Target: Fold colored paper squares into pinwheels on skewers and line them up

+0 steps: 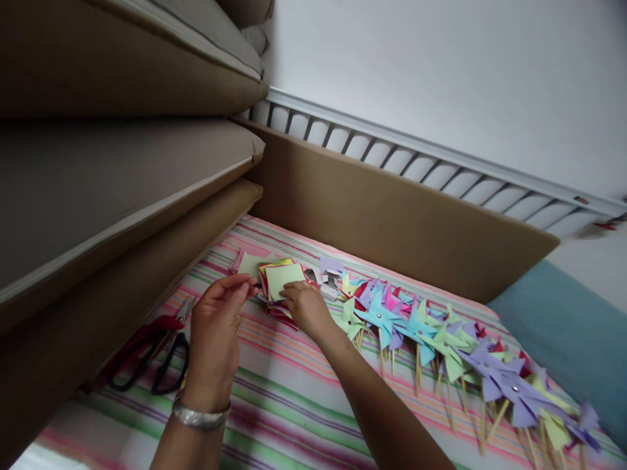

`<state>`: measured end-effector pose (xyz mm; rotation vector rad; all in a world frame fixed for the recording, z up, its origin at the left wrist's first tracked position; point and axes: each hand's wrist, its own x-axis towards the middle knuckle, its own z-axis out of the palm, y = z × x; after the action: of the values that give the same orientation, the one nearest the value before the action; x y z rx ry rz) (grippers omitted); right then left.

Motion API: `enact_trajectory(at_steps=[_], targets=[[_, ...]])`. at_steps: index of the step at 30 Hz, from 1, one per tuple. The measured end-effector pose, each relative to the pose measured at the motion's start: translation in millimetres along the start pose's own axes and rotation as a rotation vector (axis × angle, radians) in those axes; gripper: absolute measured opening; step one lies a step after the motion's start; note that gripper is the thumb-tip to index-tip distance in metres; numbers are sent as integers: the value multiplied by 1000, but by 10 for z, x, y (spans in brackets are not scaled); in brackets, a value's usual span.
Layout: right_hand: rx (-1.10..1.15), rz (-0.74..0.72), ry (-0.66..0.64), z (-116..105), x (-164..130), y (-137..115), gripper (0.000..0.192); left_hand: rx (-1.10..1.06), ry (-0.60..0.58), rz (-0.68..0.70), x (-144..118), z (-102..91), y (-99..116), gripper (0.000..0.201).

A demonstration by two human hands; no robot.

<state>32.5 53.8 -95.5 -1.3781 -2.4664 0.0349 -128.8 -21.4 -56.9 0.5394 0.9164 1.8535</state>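
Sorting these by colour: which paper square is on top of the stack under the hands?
The pale green square, lying uppermost beside the right hand; yellow and red sheets only peek out beneath its edges.

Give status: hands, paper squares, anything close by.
Left hand pinching at edge of the paper stack. Right hand resting on the stack. Scissors lie left of the hands; row of pinwheels to the right.

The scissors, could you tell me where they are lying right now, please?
In the head view, the scissors lie on the striped cloth at the lower left, beside the cushions and just left of the left hand.
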Motion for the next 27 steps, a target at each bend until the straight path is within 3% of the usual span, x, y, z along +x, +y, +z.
enact_trajectory(at_steps=[10,16,18,23,27], targets=[[69,155,148,-5,-75,16,11,15,-4,19,-17,-32,23,16],[246,135,171,-12,-145,135,17,22,-38,-48,-6,18,-30,21],[265,165,246,-73,-265,148,20,51,-85,-126,-27,52,-101,25],[295,211,567,-312,-823,42,21,205,-330,-506,-233,163,-344,35],[219,140,640,-340,-1299,-40,22,84,-483,-737,-447,263,-517,40]])
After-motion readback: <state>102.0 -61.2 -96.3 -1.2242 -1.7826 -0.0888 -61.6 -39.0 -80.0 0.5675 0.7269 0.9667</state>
